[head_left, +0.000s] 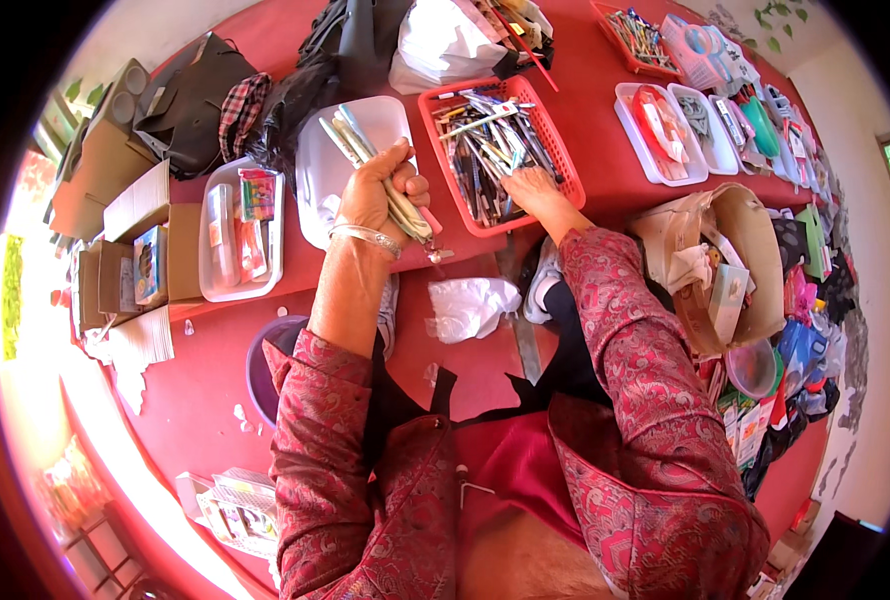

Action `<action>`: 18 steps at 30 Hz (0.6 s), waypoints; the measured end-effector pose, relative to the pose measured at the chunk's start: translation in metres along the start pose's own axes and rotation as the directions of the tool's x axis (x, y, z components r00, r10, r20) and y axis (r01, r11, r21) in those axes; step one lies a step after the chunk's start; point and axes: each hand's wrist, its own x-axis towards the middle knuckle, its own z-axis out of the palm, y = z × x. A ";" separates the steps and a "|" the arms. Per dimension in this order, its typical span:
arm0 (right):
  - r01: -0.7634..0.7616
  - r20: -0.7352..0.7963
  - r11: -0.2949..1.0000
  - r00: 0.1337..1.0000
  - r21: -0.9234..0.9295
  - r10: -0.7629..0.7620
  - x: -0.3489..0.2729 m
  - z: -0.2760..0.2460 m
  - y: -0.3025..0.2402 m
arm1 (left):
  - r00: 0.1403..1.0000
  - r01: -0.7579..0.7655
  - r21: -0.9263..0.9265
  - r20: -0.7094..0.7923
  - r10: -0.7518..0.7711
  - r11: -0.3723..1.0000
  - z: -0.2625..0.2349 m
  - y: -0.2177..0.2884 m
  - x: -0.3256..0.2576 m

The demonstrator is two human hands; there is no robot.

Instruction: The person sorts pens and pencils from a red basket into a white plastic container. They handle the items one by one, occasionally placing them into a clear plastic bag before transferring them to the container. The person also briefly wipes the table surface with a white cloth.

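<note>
My left hand (377,195) is closed in a fist around a bundle of pens (350,142), mostly pale and whitish, which slants over the front edge of a translucent white tray (310,185). A red plastic basket (572,175) to the right is heaped with many loose pens (477,180), dark and light ones mixed. Inside the basket's right side, my right hand (533,192) reaches down, fingers drawn together among the pens. What its fingertips grip is too small to make out.
A crumpled white plastic bag (473,308) lies on the red floor between my feet. At left stand a tray of small packages (242,285) and open cardboard boxes (155,255). A torn paper bag (765,290) is at right. White trays (655,175) and a purple bucket (265,375) are nearby.
</note>
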 end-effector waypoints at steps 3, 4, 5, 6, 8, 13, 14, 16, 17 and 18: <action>-0.075 0.123 0.997 0.989 -0.018 0.076 0.000 -0.018 0.015 | 1.000 -0.005 -0.027 0.012 0.006 1.000 0.002 0.003 0.001; -0.224 0.030 0.974 0.974 0.025 0.223 -0.002 -0.018 0.028 | 1.000 -0.001 -0.034 0.018 0.001 0.999 0.003 0.001 0.001; -0.315 -0.019 0.947 0.948 0.068 0.317 -0.002 -0.019 0.041 | 0.999 0.006 -0.022 0.034 -0.005 1.000 0.004 0.000 0.001; -0.403 -0.069 0.909 0.909 0.111 0.411 -0.003 -0.021 0.055 | 0.998 0.027 -0.020 0.063 -0.025 0.999 0.005 -0.001 0.002; -0.412 -0.100 0.855 0.881 0.314 0.462 -0.003 -0.049 0.062 | 0.994 0.053 -0.019 0.096 -0.051 0.998 -0.001 0.000 0.000; -0.364 0.360 -0.025 0.906 0.931 0.221 -0.008 -0.125 0.059 | 0.975 0.130 -0.040 0.188 -0.120 0.991 -0.006 -0.007 0.009; -0.327 0.355 -0.185 0.922 0.927 0.152 -0.012 -0.144 0.049 | 0.975 0.119 -0.013 0.190 -0.115 0.993 -0.005 -0.007 0.008; -0.225 0.230 -0.167 0.973 0.960 0.006 -0.020 -0.182 0.028 | 0.974 0.106 0.026 0.198 -0.110 0.994 -0.005 -0.008 0.009; -0.178 0.185 -0.242 0.983 0.954 0.004 -0.024 -0.197 0.015 | 0.972 0.106 0.040 0.207 -0.112 0.994 -0.006 -0.011 0.013; -0.133 0.140 -0.317 0.990 0.939 0.001 -0.027 -0.208 0.002 | 0.970 0.105 0.054 0.213 -0.115 0.993 -0.007 -0.015 0.016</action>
